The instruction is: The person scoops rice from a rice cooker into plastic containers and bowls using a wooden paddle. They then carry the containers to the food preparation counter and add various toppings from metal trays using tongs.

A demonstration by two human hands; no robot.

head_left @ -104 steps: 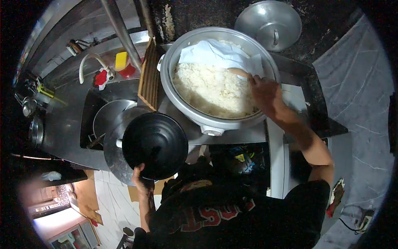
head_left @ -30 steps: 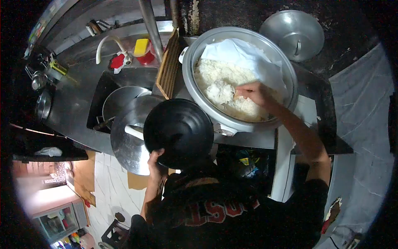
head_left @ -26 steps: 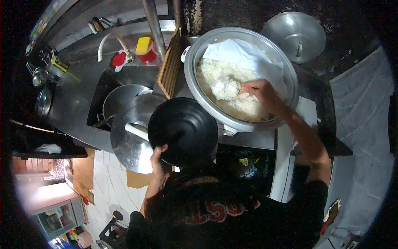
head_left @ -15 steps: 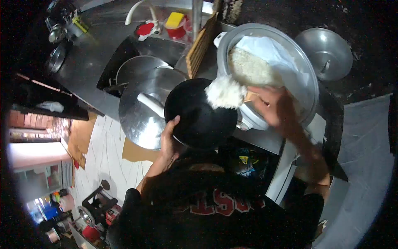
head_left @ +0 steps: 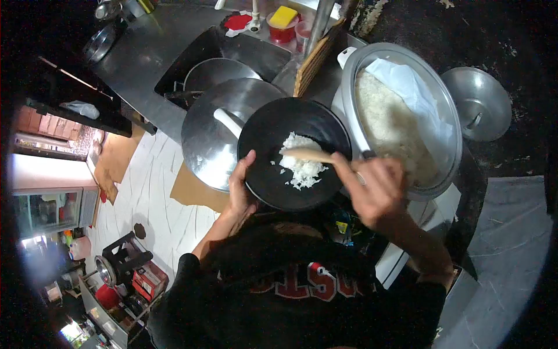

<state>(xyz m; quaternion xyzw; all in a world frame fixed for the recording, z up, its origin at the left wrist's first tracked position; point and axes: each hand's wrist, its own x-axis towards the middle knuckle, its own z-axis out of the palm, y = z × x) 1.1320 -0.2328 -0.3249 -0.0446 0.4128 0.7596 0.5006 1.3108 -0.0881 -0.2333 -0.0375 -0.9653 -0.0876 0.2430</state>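
My left hand (head_left: 239, 185) grips the near left rim of a round black bowl (head_left: 267, 131), thumb over the edge. A clump of white rice (head_left: 303, 174) lies in the bowl with a few loose bits around it. My right hand (head_left: 378, 189) is closed round the handle of a wooden spatula (head_left: 308, 155), whose blade is over the rice, blurred a little by motion. To the right stands a large pot (head_left: 353, 110) of cooked rice (head_left: 381, 107), partly covered by a white cloth (head_left: 415, 96).
A big metal lid (head_left: 200, 145) with a white handle lies left of the bowl, overlapping the sink (head_left: 174, 72). A woven board (head_left: 314, 64) stands upright between sink and pot. Another metal lid (head_left: 482, 99) is at the far right. A yellow sponge (head_left: 283, 17) sits behind the sink.
The spatula, heaped with rice above the bowl's right side, has come left and down. The rice now lies in the bowl. The whole view has shifted somewhat.
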